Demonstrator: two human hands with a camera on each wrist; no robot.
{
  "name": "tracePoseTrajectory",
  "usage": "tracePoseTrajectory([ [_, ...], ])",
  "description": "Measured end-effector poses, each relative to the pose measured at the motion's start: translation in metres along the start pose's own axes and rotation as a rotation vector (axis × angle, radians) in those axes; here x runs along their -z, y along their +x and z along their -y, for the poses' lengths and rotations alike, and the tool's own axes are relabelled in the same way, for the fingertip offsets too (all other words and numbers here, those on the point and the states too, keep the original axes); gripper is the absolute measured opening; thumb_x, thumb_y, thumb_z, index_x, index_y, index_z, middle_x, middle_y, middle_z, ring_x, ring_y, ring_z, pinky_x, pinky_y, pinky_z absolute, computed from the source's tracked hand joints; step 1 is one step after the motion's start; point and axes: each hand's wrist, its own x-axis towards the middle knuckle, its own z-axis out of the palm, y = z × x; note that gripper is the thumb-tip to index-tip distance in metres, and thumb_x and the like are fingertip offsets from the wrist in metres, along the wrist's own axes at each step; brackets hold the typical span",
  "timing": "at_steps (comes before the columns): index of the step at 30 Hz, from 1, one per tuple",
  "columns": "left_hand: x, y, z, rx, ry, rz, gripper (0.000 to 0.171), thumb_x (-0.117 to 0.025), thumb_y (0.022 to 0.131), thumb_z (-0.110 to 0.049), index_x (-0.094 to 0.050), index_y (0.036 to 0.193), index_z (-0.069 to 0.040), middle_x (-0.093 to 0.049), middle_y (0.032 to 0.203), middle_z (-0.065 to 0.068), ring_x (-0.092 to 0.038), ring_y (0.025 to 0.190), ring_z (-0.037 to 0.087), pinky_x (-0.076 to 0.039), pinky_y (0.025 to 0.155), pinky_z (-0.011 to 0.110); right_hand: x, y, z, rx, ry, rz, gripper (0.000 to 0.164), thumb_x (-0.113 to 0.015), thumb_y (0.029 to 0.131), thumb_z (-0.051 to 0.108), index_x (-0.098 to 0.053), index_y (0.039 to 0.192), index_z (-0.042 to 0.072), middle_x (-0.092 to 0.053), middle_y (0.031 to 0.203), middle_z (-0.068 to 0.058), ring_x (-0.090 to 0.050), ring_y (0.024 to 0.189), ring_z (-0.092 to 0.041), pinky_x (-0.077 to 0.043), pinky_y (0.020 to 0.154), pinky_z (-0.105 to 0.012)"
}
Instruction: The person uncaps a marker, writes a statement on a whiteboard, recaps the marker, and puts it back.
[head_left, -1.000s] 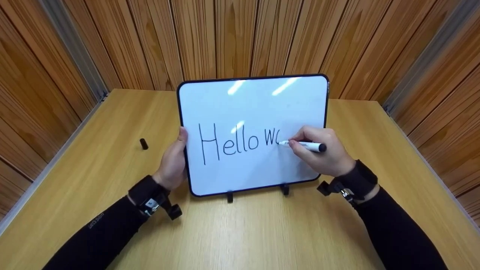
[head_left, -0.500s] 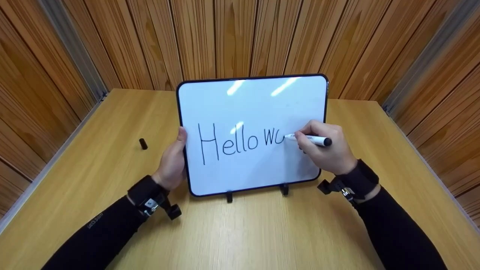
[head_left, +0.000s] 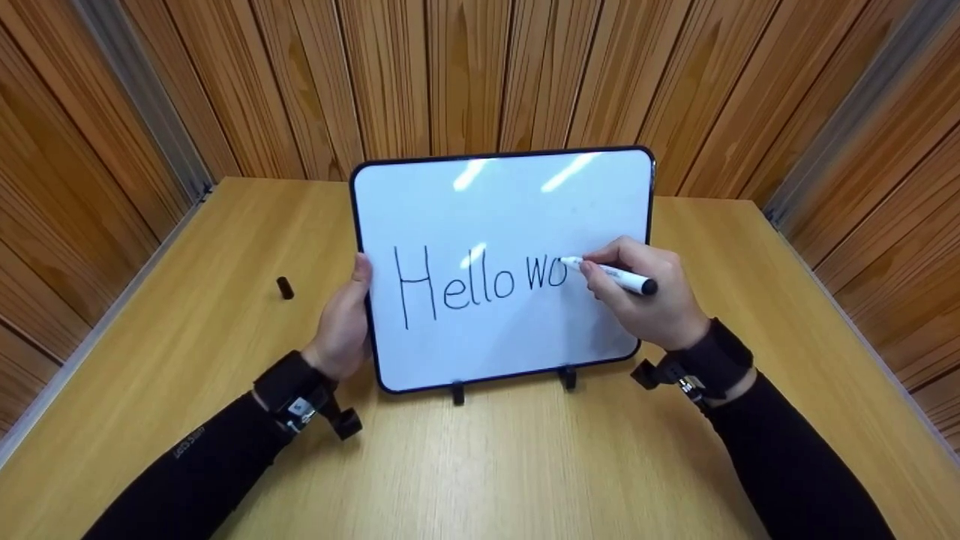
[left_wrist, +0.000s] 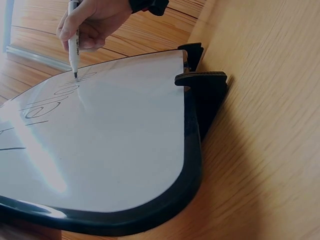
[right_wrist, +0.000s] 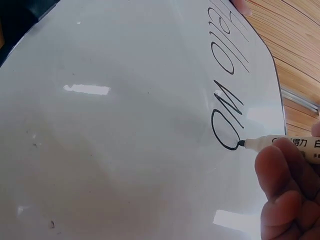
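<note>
Head view: whiteboard (head_left: pixel 480 217) leaned on black stand (head_left: pixel 458 394) atop wood-grained surface (head_left: pixel 495 480). Left hand (head_left: pixel 343 330) gripped whiteboard's left edge, thumb in front, other fingers hidden, likely for steadiness. Fingers of right hand (head_left: pixel 660 292) pinched slim white marker (head_left: pixel 621 280) right of whiteboard's centre. Cylindrical black cap (head_left: pixel 285 288) lay left of whiteboard, probably parked clear of the writing.

Left wrist view: stand's flat hook caught whiteboard's lower edge, presumably against sliding; frame glossy, corner rounded.

Right wrist view: marker tip met the "o" on whiteboard's smooth, reflective face.
</note>
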Motion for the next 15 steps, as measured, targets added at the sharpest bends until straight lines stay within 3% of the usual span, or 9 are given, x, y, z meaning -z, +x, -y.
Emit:
tracePoseTrajectory([
  [10, 0.0011, 0.0005, 0.0002, 0.001, 0.004, -0.002, 0.077, -0.020, 0.116, -0.069, -0.049, 0.165, -0.018, -0.066, 0.138, 0.021, -0.065, 0.125, 0.036, -0.053, 0.106, 0.040, -0.0002, -0.0002, -0.0024, 0.020, 0.040, 0.039, 0.009, -0.079, 0.097, -0.009, -0.076, 0.101, -0.002, -0.078, 0.087, -0.005, -0.059, 0.065, -0.012, -0.045, 0.060, -0.017],
  [15, 0.0007, -0.0004, 0.0014, -0.005, -0.003, -0.012, 0.077, -0.025, 0.115, -0.070, -0.045, 0.167, -0.016, -0.064, 0.142, 0.018, -0.056, 0.139, 0.027, -0.041, 0.120, 0.037, 0.0013, -0.0001, -0.0022, 0.049, 0.107, 0.020, 0.015, -0.078, 0.092, -0.014, -0.078, 0.098, 0.000, -0.077, 0.082, -0.004, -0.061, 0.063, -0.012, -0.046, 0.059, -0.018],
])
